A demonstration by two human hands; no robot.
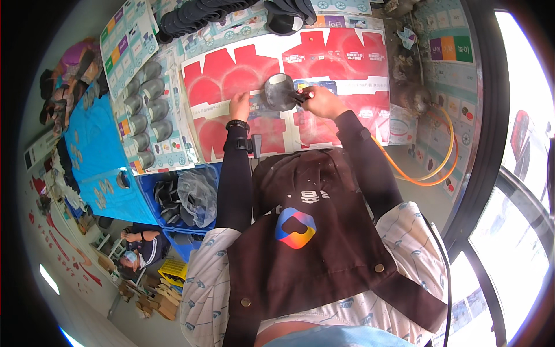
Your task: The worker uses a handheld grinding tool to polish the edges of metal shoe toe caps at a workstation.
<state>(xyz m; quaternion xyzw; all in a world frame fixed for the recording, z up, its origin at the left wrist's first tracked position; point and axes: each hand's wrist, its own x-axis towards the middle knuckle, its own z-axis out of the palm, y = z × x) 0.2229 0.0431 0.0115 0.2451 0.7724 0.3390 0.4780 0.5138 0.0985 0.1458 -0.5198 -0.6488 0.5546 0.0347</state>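
Note:
My left hand (240,107) is over a white-and-red printed card sheet (237,75), its fingers bent. Whether anything is between those fingers is too small to make out. Just right of it is a dark grey, rounded, shoe-like piece (280,92), with a narrow gap showing between them. My right hand (325,103) grips a small dark tool (303,96) with reddish parts, shaped like a spray gun. The tool's front meets the piece's right edge in this view. An orange hose (399,168) runs from the right toward my right forearm.
Similar grey pieces (157,110) stand in rows at the left. Black curved pieces (196,17) line the back. Below the table's left part, a blue crate (151,191) holds dark pieces and a clear bag. A person (141,248) is farther left. A dark door frame (491,115) bounds the right.

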